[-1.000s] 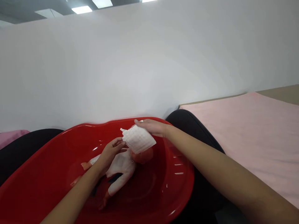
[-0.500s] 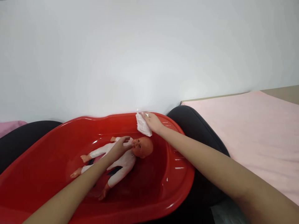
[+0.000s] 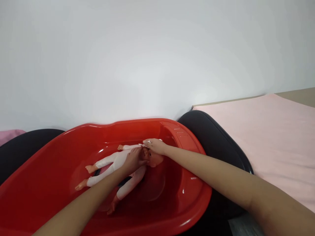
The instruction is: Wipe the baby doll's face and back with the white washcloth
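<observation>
A baby doll (image 3: pixel 120 160) in white clothes lies on its back in a red baby bathtub (image 3: pixel 194 200), its head toward the right end. My left hand (image 3: pixel 134 161) is closed at the doll's chin and neck, thumb below and fingers over the upper chest. Just above the doll's face, my right hand (image 3: pixel 155 146) grips a white cloth (image 3: pixel 140 145). Only small bits of the cloth show around the fingers, and part of the doll's head is hidden behind the hand.
Black padded seats stand at both ends of the tub, one at the right (image 3: pixel 211 141) and one at the left (image 3: pixel 31 144). Pink bedding (image 3: pixel 270 137) covers a surface at the right. A white wall (image 3: pixel 147 65) rises behind the tub.
My right hand has brought the cloth down from the tub's far rim to the doll's head. My left hand has shifted slightly right, closer against the doll's chin.
</observation>
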`<state>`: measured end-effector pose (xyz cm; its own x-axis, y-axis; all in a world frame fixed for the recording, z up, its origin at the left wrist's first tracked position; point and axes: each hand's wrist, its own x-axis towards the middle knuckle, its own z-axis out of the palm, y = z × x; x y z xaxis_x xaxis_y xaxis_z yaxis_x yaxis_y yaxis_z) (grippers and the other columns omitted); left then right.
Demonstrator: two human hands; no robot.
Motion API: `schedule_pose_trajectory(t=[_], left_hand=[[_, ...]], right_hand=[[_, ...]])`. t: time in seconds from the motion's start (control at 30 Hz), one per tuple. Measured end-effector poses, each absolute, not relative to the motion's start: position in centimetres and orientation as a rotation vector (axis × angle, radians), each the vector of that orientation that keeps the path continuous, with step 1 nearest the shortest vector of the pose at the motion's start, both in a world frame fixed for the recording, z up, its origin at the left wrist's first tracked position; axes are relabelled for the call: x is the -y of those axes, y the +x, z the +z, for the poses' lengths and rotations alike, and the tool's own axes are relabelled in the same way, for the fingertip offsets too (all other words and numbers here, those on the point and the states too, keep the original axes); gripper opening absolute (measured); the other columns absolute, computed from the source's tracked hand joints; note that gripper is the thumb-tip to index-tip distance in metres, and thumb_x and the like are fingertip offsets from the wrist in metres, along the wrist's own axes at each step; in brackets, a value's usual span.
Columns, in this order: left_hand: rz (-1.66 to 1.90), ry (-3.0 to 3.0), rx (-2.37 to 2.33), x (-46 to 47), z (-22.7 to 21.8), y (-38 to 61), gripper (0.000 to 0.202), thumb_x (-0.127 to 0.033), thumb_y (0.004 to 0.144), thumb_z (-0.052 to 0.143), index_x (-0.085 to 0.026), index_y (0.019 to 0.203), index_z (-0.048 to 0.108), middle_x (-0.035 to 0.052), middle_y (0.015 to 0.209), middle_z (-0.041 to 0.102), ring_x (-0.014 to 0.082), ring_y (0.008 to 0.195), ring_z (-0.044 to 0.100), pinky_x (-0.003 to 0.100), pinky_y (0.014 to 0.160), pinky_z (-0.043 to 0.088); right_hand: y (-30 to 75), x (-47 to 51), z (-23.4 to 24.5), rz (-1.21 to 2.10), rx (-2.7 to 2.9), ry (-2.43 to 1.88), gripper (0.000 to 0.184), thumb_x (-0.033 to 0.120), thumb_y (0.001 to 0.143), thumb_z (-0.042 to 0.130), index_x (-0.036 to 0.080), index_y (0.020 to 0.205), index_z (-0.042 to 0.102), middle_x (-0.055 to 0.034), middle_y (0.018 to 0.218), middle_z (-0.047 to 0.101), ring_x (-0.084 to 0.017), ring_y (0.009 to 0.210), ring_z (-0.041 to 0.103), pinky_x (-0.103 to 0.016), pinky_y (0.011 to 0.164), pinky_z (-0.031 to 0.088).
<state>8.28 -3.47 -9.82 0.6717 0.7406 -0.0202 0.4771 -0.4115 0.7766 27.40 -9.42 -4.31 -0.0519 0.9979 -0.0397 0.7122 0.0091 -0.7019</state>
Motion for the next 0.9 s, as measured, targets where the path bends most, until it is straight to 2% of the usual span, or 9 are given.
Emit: schedule_pose_trajectory(t=[0.13, 0.23, 0.33, 0.43, 0.5, 0.57, 0.67, 0.73, 0.9], left_hand=[[0.430, 2.341, -0.881, 3.4, -11.2, 7.7, 0.038, -0.037, 0.072, 0.082, -0.025, 0.106, 0.070, 0.0140, 0.113, 0.073, 0.0421, 0.112, 0.066, 0.049, 0.101, 0.048], [0.346, 2.384, -0.909, 3.7, -11.1, 7.7, 0.037, -0.040, 0.077, 0.077, -0.022, 0.108, 0.067, 0.0145, 0.118, 0.072, 0.0401, 0.116, 0.064, 0.047, 0.101, 0.046], [0.161, 2.439, -1.004, 4.3, -10.2, 8.1, 0.039, -0.045, 0.078, 0.078, -0.025, 0.107, 0.063, 0.0113, 0.121, 0.073, 0.0369, 0.119, 0.063, 0.043, 0.102, 0.046], [0.011, 2.496, -1.027, 4.8, -9.1, 8.6, 0.042, -0.046, 0.081, 0.077, -0.028, 0.113, 0.059, 0.0072, 0.125, 0.072, 0.0339, 0.124, 0.062, 0.041, 0.104, 0.046], [0.007, 2.495, -1.008, 5.1, -8.6, 8.8, 0.044, -0.046, 0.081, 0.077, -0.028, 0.116, 0.058, 0.0078, 0.128, 0.071, 0.0347, 0.126, 0.061, 0.041, 0.106, 0.046], [0.048, 2.458, -0.990, 5.3, -8.5, 8.7, 0.045, -0.046, 0.078, 0.078, -0.027, 0.114, 0.059, 0.0079, 0.128, 0.071, 0.0355, 0.126, 0.061, 0.042, 0.108, 0.045], [0.104, 2.422, -0.961, 5.2, -8.6, 8.6, 0.050, -0.044, 0.077, 0.079, -0.026, 0.120, 0.059, 0.0078, 0.136, 0.068, 0.0367, 0.132, 0.058, 0.043, 0.111, 0.043], [0.110, 2.424, -0.952, 5.0, -8.8, 8.5, 0.057, -0.042, 0.077, 0.079, -0.027, 0.127, 0.057, 0.0082, 0.145, 0.064, 0.0361, 0.137, 0.054, 0.043, 0.111, 0.043], [0.084, 2.436, -0.937, 4.7, -8.8, 8.5, 0.063, -0.044, 0.080, 0.079, -0.025, 0.135, 0.054, 0.0105, 0.150, 0.062, 0.0342, 0.141, 0.051, 0.045, 0.114, 0.040]], right_hand=[[27.5, 9.5, -4.6, 0.933, 1.942, -1.650, 0.045, 0.052, 0.107, 0.041, 0.019, 0.101, 0.071, -0.0095, 0.110, 0.076, -0.022, 0.098, 0.069, -0.032, 0.088, 0.051], [27.5, 9.7, -5.0, 1.037, 1.979, -1.543, 0.045, 0.057, 0.105, 0.046, 0.019, 0.107, 0.069, -0.0098, 0.115, 0.075, -0.023, 0.103, 0.068, -0.034, 0.095, 0.051], [27.8, 9.6, -5.4, 1.007, 1.979, -1.580, 0.044, 0.056, 0.105, 0.045, 0.018, 0.107, 0.068, -0.0122, 0.117, 0.074, -0.024, 0.104, 0.067, -0.035, 0.095, 0.050], [28.2, 9.5, -5.6, 0.939, 1.988, -1.671, 0.045, 0.057, 0.103, 0.049, 0.017, 0.100, 0.068, -0.0132, 0.109, 0.074, -0.025, 0.097, 0.066, -0.036, 0.092, 0.050], [28.5, 9.5, -5.6, 0.979, 1.942, -1.670, 0.050, 0.058, 0.105, 0.042, 0.018, 0.092, 0.068, -0.0117, 0.103, 0.075, -0.024, 0.094, 0.066, -0.036, 0.091, 0.050], [28.8, 9.3, -5.6, 1.069, 1.827, -1.687, 0.048, 0.052, 0.106, 0.040, 0.018, 0.091, 0.070, -0.0101, 0.102, 0.076, -0.023, 0.093, 0.067, -0.034, 0.088, 0.051], [29.3, 8.7, -6.0, 1.131, 1.747, -1.803, 0.024, 0.035, 0.095, 0.058, 0.018, 0.099, 0.074, -0.0082, 0.105, 0.077, -0.023, 0.093, 0.068, -0.031, 0.082, 0.052], [29.6, 8.2, -6.4, 1.149, 1.817, -1.849, 0.020, 0.028, 0.088, 0.065, 0.017, 0.102, 0.075, -0.0079, 0.106, 0.077, -0.022, 0.092, 0.068, -0.030, 0.080, 0.052], [29.8, 7.1, -7.2, 1.271, 1.781, -1.943, 0.036, 0.046, 0.098, 0.055, 0.018, 0.108, 0.076, -0.0108, 0.110, 0.078, -0.022, 0.085, 0.072, -0.030, 0.072, 0.055]])
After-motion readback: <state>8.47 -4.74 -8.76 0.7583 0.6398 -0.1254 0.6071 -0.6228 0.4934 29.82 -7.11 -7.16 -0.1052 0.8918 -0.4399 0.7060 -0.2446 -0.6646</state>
